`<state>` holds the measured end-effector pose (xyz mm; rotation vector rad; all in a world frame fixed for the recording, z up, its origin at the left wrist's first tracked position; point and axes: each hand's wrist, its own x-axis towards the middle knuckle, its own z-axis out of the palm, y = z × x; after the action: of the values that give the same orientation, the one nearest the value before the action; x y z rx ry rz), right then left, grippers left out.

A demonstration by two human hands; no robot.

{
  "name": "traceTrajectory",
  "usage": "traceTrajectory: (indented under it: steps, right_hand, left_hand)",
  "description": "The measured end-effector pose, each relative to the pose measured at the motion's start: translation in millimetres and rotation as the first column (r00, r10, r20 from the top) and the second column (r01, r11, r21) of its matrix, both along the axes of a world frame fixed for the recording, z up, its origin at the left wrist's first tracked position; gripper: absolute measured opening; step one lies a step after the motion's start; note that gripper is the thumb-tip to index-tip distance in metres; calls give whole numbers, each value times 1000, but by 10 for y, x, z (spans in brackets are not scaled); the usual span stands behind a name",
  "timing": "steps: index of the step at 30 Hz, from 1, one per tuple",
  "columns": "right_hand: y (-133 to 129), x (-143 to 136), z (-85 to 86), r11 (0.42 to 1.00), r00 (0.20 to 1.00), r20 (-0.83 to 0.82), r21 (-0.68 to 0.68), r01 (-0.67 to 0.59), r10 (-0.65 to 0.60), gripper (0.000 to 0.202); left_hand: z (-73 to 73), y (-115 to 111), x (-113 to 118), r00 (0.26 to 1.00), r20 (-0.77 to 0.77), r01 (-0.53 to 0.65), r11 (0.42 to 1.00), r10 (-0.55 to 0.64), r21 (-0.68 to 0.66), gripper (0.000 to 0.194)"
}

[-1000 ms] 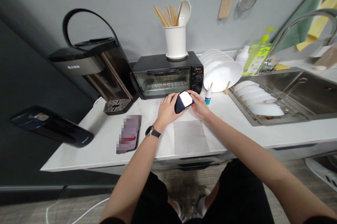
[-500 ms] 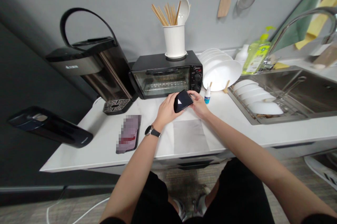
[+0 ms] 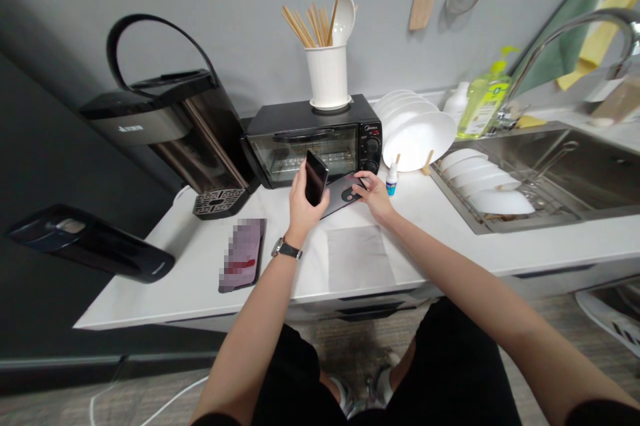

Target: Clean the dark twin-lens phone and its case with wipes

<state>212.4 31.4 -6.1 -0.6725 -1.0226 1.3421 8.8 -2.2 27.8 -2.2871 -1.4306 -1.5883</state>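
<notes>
My left hand (image 3: pixel 304 205) grips a black phone (image 3: pixel 316 178) upright and tilted, its dark screen facing right. My right hand (image 3: pixel 374 195) pinches the right end of a thin grey phone case (image 3: pixel 344 197) with a dark camera cutout; its left end lies behind my left hand, just above the counter. A light grey cloth (image 3: pixel 357 257) lies flat on the white counter below both hands. Right of my right hand stands a small white bottle with a blue label (image 3: pixel 391 181). To the left lies another phone (image 3: pixel 243 255), its screen pixelated.
A black toaster oven (image 3: pixel 305 146) stands behind the hands, with a white utensil holder (image 3: pixel 327 76) on top. On the left are a dark water dispenser (image 3: pixel 200 139) and a dark cylinder (image 3: pixel 95 246). White plates (image 3: pixel 420 139) and a sink (image 3: pixel 590 173) are on the right.
The phone and the grey case have come apart. My left hand has moved left and tilted the phone up, while my right hand keeps hold of the case.
</notes>
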Motion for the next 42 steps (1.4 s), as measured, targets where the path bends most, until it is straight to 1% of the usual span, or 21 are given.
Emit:
traceTrajectory:
  steps: [2,3,5,6,8,10,12,13,14,16,19,22,26,29,31,33,38,42]
  right_hand:
    - [-3,5,5,1000,1000,7,-4,7,-7,45]
    - [-6,8,11,1000,1000,4,-5,13,-13,46]
    - [-13,18,26,1000,1000,-7,-15,13,-13,48]
    - [-16,24,33,1000,1000,-11,-26,12,-13,49]
    - [-21,30,45,999,1000,-4,-48,4,-4,48]
    - [-25,28,54,998,1000,18,-67,-1,2,46]
    - [-32,18,66,997,999,40,-83,-7,11,44]
    - [-39,11,75,996,999,45,-88,-12,16,43]
    - [-49,6,88,996,999,46,-89,-15,19,42]
    - [-80,7,124,996,999,41,-79,-31,34,39]
    - [-146,41,200,995,996,30,-58,-78,80,29]
    - [-200,89,270,997,996,43,-42,-71,73,25]
    - [-219,115,301,999,995,96,-37,-22,26,23]
    - [-209,107,292,1000,995,100,-18,16,-14,21]
    - [-201,100,286,999,996,77,5,44,-44,19]
    - [-196,95,281,998,997,55,26,52,-53,18]
    - [-190,78,249,999,996,87,46,22,-26,16]
    - [-180,56,210,999,994,107,44,3,-8,17]
  left_hand:
    - [-13,19,-23,985,158,71,997,-75,33,79]
    - [-16,26,-30,962,244,111,992,-123,60,77]
    - [-12,37,-42,895,397,161,977,-203,137,71]
    - [-8,44,-49,862,454,162,972,-224,172,67]
    - [1,63,-71,814,532,129,965,-234,227,63]
    - [3,88,-99,787,573,82,960,-227,269,63]
    - [1,106,-122,781,586,56,959,-216,279,65]
    - [0,108,-128,790,579,54,963,-202,262,65]
    - [0,106,-128,807,563,54,971,-179,231,66]
    - [3,91,-114,869,481,46,987,-115,151,70]
    - [4,71,-72,963,266,19,999,-32,48,81]
    - [-32,79,-30,998,65,22,996,-17,-82,86]
    - [-122,102,18,983,-142,78,965,-116,-251,80]
    - [-165,100,36,962,-242,42,949,-122,-312,75]
    - [-177,95,37,945,-310,-1,943,-109,-334,77]
    - [-184,97,38,925,-356,-3,936,-131,-351,77]
    - [-216,147,72,874,-421,98,937,-242,-336,68]
    - [-266,207,92,848,-437,152,928,-299,-339,64]
